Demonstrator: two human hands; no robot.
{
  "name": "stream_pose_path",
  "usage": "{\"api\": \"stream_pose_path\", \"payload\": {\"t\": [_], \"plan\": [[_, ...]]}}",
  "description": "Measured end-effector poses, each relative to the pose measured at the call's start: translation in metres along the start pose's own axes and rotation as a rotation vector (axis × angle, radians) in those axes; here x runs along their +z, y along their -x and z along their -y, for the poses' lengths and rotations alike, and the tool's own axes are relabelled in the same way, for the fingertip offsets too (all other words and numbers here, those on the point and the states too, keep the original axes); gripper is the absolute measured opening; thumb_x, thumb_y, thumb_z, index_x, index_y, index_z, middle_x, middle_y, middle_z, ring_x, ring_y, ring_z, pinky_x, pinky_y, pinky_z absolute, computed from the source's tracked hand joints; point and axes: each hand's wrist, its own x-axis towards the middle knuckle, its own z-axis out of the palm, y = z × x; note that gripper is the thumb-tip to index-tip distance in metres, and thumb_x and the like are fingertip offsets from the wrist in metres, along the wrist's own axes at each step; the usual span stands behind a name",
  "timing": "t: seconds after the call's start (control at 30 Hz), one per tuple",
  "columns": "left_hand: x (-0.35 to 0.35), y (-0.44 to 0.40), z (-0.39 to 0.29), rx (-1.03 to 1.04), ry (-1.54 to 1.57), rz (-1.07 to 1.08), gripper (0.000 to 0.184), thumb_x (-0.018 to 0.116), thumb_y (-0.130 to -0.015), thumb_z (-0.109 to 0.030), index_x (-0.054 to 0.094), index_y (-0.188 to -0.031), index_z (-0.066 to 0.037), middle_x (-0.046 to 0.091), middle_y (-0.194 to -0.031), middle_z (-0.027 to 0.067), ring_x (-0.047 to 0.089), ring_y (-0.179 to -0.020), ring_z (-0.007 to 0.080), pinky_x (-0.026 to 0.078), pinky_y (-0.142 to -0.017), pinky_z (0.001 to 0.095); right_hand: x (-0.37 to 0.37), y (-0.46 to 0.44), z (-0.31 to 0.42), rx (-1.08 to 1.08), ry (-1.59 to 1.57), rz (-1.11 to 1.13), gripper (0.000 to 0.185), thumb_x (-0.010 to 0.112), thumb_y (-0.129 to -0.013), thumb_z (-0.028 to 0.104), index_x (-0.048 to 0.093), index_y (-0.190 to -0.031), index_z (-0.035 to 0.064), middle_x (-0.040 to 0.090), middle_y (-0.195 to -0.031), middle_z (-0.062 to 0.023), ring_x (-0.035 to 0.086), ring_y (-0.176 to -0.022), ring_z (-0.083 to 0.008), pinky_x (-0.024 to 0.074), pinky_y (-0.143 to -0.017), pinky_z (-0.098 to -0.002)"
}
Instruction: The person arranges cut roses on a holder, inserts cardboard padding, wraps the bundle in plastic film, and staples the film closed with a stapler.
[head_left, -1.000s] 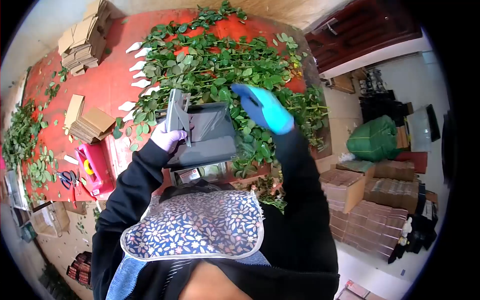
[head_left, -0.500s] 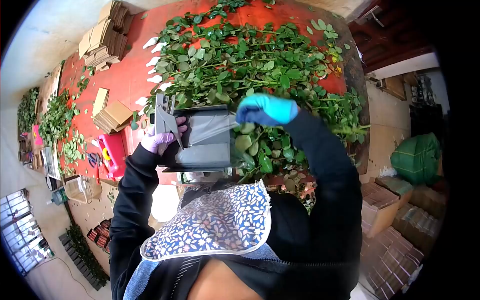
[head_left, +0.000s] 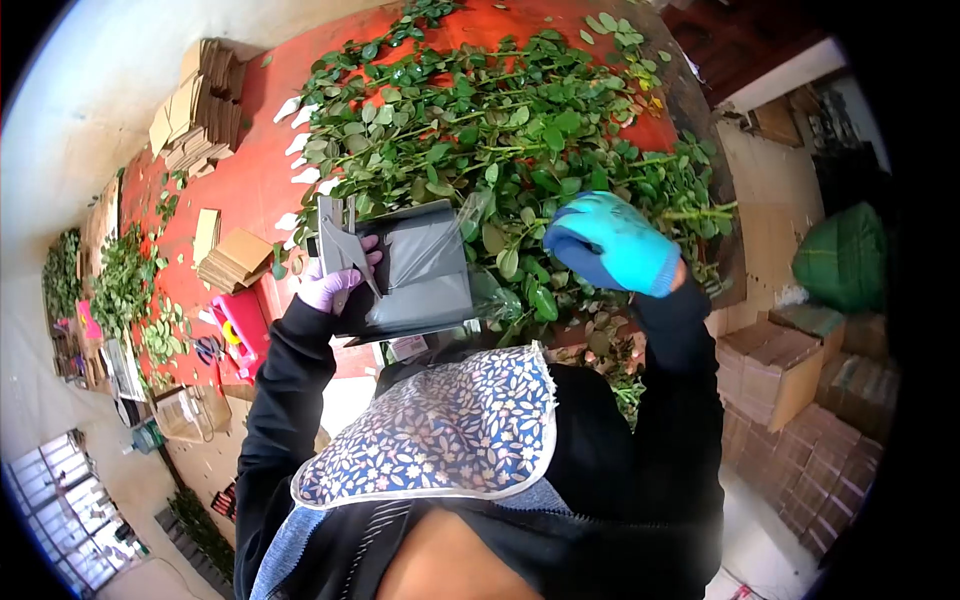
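My left hand [head_left: 335, 285], in a thin purple glove, is closed around a grey metal plier stapler [head_left: 345, 240] at the left edge of a dark open box [head_left: 425, 313]. Clear plastic film [head_left: 478, 215] lies across the box and sticks up past its right side. My right hand [head_left: 610, 243], in a turquoise and navy glove, hovers right of the box over leafy rose stems [head_left: 480, 120]. Its fingers are curled together, and whatever they may hold is hidden.
The red table [head_left: 260, 150] carries the stems, with white-tipped ends at left. Folded cardboard pieces [head_left: 200, 110] are stacked at the back left, more cardboard [head_left: 235, 258] nearer. A pink holder [head_left: 240, 330] stands beside scissors [head_left: 208, 348]. Cartons [head_left: 770, 365] and a green sack [head_left: 840, 258] are at right.
My right hand has moved right, away from the box. The film that was stretched towards it now stands loose at the box's right edge. My left hand keeps its hold on the stapler.
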Motion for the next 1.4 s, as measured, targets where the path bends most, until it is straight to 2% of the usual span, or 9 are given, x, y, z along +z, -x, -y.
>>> {"api": "stream_pose_path", "payload": {"t": [0.2,0.37,0.6,0.8,0.87,0.97,1.17,1.33,1.4], "plan": [[0.006,-0.006,0.009,0.028,0.016,0.040,0.066,0.064,-0.078,0.000,0.043,-0.140,0.004,0.048,-0.145,0.0201,0.052,-0.128,0.0332,0.041,-0.110,0.0414,0.050,0.024,0.058,0.442,-0.198,-0.094,0.079,0.077,-0.080,0.048,0.047,-0.136,-0.0009,0.067,-0.112,-0.0222,0.068,-0.100,-0.0340,0.0530,-0.086,-0.0370],[0.005,-0.017,0.017,0.078,-0.007,0.079,0.064,0.065,-0.080,-0.001,0.043,-0.139,0.002,0.048,-0.144,0.0209,0.054,-0.127,0.0336,0.044,-0.108,0.0432,0.108,0.003,0.039,0.503,-0.069,-0.108,0.061,0.067,-0.087,0.038,0.048,-0.134,0.0025,0.068,-0.079,-0.0180,0.066,-0.075,-0.0368,0.0508,-0.068,-0.0453],[0.014,-0.021,0.022,0.126,-0.005,0.020,0.057,0.062,-0.081,0.005,0.046,-0.136,0.001,0.050,-0.142,0.0191,0.054,-0.126,0.0321,0.047,-0.105,0.0408,0.146,0.008,-0.025,0.524,0.060,-0.392,0.023,0.062,-0.091,0.026,0.060,-0.107,0.0090,0.065,-0.077,-0.0159,0.064,-0.071,-0.0368,0.0486,-0.063,-0.0476],[0.010,-0.025,0.031,0.137,-0.056,0.060,0.062,0.065,-0.082,-0.001,0.042,-0.140,0.001,0.048,-0.143,0.0188,0.053,-0.127,0.0328,0.042,-0.110,0.0444,0.083,0.012,0.020,0.640,0.470,-0.499,0.046,0.064,-0.090,0.041,0.059,-0.114,0.0023,0.063,-0.068,-0.0159,0.062,-0.060,-0.0346,0.0464,-0.055,-0.0483],[0.015,-0.024,0.031,0.152,-0.017,0.074,0.060,0.066,-0.087,-0.005,0.041,-0.141,0.000,0.051,-0.140,0.0167,0.053,-0.127,0.0306,0.045,-0.106,0.0411,0.068,-0.008,0.045,0.462,0.245,-0.713,0.062,0.068,-0.085,0.049,0.055,-0.123,0.0012,0.063,-0.069,-0.0156,0.062,-0.059,-0.0346,0.0477,-0.055,-0.0476],[0.015,-0.024,0.033,0.152,0.036,0.106,0.055,0.063,-0.094,-0.011,0.040,-0.142,0.000,0.051,-0.140,0.0159,0.052,-0.128,0.0281,0.042,-0.107,0.0401,0.097,-0.049,0.087,0.262,0.024,-0.399,0.080,0.072,-0.083,0.050,0.045,-0.137,-0.0032,0.065,-0.110,-0.0267,0.069,-0.093,-0.0341,0.0551,-0.076,-0.0410],[0.021,-0.032,0.040,0.181,-0.216,0.167,0.055,0.050,-0.103,-0.034,0.037,-0.146,-0.003,0.055,-0.136,0.0141,0.055,-0.123,0.0252,0.044,-0.106,0.0359,0.203,-0.096,0.074,0.294,0.177,-0.115,0.089,0.071,-0.079,0.029,0.026,-0.149,-0.0034,0.051,-0.129,-0.0294,0.061,-0.104,-0.0420,0.0512,-0.089,-0.0428],[0.054,-0.033,0.023,0.703,-0.981,0.205,0.060,0.060,-0.097,-0.033,0.040,-0.142,0.002,0.058,-0.125,0.0189,0.060,-0.109,0.0308,0.048,-0.093,0.0389,0.201,-0.086,0.062,0.332,-0.134,-0.148,0.091,0.065,-0.076,0.016,0.018,-0.152,-0.0018,0.046,-0.134,-0.0281,0.057,-0.111,-0.0429,0.0481,-0.094,-0.0451],[0.049,-0.041,0.013,0.610,-1.163,0.263,0.077,0.068,-0.089,-0.042,0.036,-0.141,0.005,0.054,-0.126,0.0274,0.058,-0.112,0.0403,0.047,-0.094,0.0425,0.236,-0.090,0.041,0.280,-0.134,-0.399,0.093,0.068,-0.074,0.016,0.018,-0.151,-0.0016,0.047,-0.133,-0.0274,0.055,-0.115,-0.0428,0.0477,-0.096,-0.0450]]}}
